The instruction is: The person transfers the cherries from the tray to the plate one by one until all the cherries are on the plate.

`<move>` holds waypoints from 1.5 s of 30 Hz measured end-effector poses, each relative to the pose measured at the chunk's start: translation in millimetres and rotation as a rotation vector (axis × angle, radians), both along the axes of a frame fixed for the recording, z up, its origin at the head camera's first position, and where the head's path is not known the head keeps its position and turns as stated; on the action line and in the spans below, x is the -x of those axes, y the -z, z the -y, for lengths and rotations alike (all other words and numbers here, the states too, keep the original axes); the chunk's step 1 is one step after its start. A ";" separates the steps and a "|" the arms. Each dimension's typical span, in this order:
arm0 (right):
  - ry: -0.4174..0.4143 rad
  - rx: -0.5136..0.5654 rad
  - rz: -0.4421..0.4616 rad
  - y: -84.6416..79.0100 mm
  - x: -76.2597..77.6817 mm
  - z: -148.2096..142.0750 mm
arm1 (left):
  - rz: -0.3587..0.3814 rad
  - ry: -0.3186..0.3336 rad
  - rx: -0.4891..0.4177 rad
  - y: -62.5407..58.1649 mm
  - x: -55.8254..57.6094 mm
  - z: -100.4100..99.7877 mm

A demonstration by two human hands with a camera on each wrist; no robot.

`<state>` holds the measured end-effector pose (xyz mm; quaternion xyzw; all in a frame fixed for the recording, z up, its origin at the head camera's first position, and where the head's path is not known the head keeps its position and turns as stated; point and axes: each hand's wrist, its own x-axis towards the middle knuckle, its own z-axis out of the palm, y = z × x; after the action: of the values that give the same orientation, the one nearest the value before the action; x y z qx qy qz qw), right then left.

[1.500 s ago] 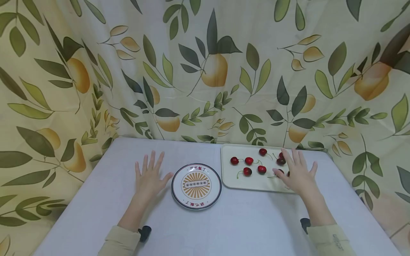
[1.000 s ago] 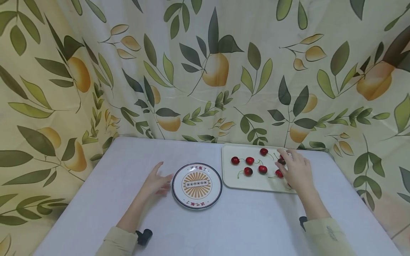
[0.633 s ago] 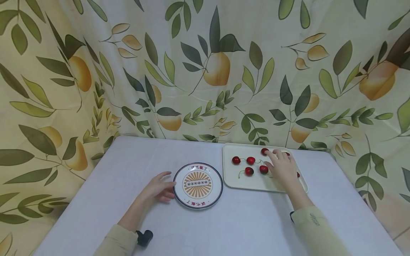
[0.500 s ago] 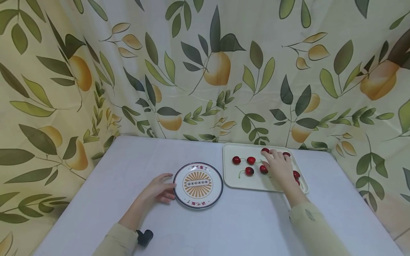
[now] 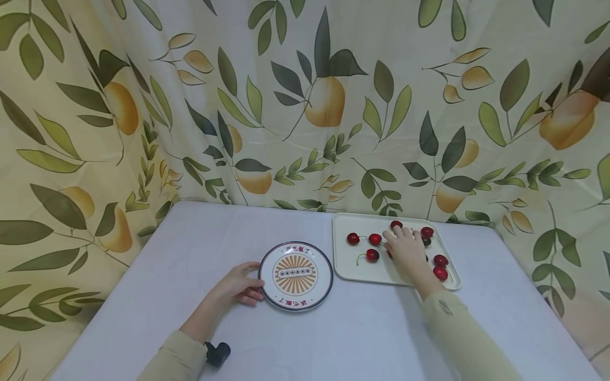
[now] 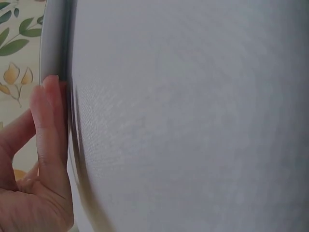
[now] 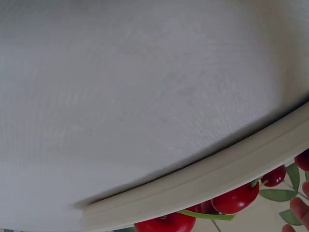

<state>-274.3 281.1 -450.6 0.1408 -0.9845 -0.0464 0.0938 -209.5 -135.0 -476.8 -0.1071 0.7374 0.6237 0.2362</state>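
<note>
At the left edge of a white plate (image 5: 312, 293) with a dark rim and an orange sunburst print, my left hand (image 5: 238, 286) holds the rim, thumb at the top edge and other fingers lower. In the left wrist view, its fingertips (image 6: 52, 87) meet the plate's edge (image 6: 55, 43). My right hand (image 5: 405, 251) hovers over a cream tray (image 5: 348, 270) with its fingers pointing down among the cherries. One red cherry (image 5: 396, 225) lies just past its fingertips; another is partly hidden under the hand. Whether they touch any cherry cannot be told.
Several stemmed cherries lie on the tray, among them a left cherry (image 5: 353, 238), a near-left cherry (image 5: 372, 255) and a right-hand cherry (image 5: 440, 273). White cloth (image 5: 305, 349) covers the table. A leaf-and-fruit patterned curtain (image 5: 286, 106) hangs behind.
My left hand has turned from spread fingers beside the plate to holding its rim. My right hand has moved left over the tray, uncovering cherries at the right end. The plate has stayed put.
</note>
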 end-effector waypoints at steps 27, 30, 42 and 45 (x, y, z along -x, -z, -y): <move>0.056 0.001 0.067 7.4 3.0 7.1 | 0.012 0.013 0.011 0.6 -0.9 -1.0; 0.039 0.003 0.052 7.9 2.5 6.4 | 0.010 0.013 0.006 0.1 -1.3 -0.7; 0.014 0.000 0.020 0.1 4.4 9.9 | 0.003 0.020 0.012 0.8 -0.1 -0.5; -0.021 0.006 -0.055 -6.0 5.4 15.1 | 0.008 0.012 0.028 -0.1 0.3 -1.3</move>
<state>-279.7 266.0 -444.6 0.1495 -0.9801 -0.0462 0.1219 -209.8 -133.7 -476.6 -0.1085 0.7458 0.6113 0.2416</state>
